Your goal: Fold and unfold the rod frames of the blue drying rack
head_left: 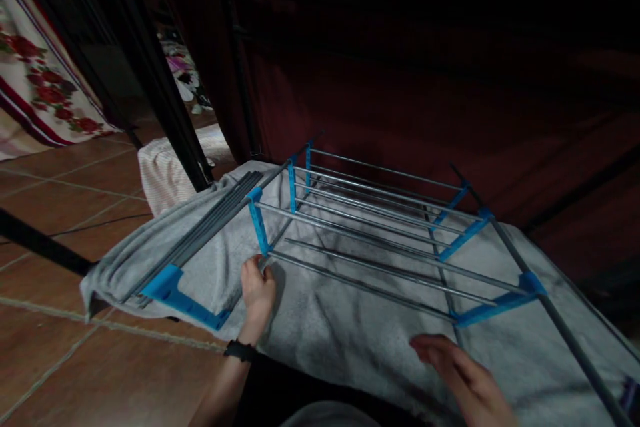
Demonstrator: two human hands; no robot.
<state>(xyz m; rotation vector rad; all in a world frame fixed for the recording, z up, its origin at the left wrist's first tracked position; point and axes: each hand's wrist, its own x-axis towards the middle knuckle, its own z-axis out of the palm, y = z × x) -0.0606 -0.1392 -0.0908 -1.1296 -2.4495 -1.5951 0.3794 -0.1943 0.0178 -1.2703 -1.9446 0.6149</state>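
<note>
A partly assembled rack of grey metal tubes and blue plastic brackets lies on a grey blanket (320, 333). My left hand (258, 290) has its fingers closed around the lower tube on the left side, just below a blue bracket (259, 223). One thin rod (380, 269) slants across the frame; its left end is apart from the left bracket, and its right end reaches the blue bracket (495, 307) on the right. My right hand (457, 373) hovers over the blanket below that bracket, fingers apart and holding nothing. Another blue bracket (183, 300) is at the near left.
Several loose grey tubes (210, 221) lie bundled along the blanket's left side. A dark metal post (165, 80) rises at the left, near a striped cloth (165, 173). Dark red fabric (375, 100) hangs behind the rack. Tiled floor (65, 240) extends on the left.
</note>
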